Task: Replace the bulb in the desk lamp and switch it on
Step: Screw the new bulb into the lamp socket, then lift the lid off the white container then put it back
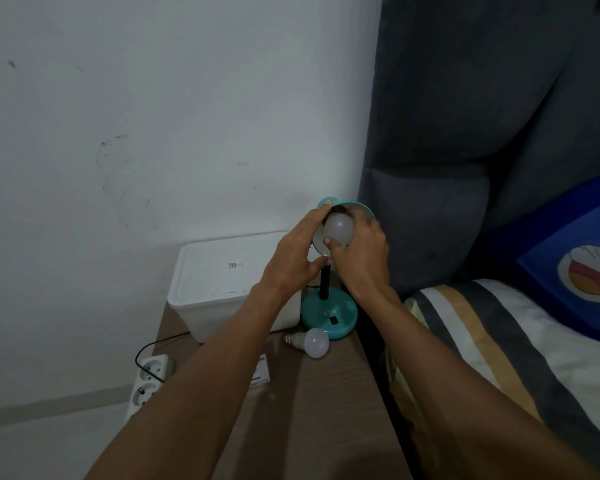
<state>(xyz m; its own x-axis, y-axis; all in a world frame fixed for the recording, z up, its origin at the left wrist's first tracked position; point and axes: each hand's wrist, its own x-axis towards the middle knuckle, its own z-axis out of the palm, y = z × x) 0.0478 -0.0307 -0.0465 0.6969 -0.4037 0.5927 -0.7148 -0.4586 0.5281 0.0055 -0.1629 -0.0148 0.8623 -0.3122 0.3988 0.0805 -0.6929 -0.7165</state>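
Head view: the desk lamp (329, 315) stands at the far right edge of the tabletop (326, 393), beside a white box (229, 282). The left hand (293, 258) grips the rim of the lamp's shade (362, 207), apparently to steady it against twisting. The right hand (361, 252) curls its fingers round a bulb (338, 227) sitting in the shade, thumb on the globe, probably turning it in the socket. A second bulb (314, 342) lies loose on the tabletop, just before the lamp's base, well below both hands.
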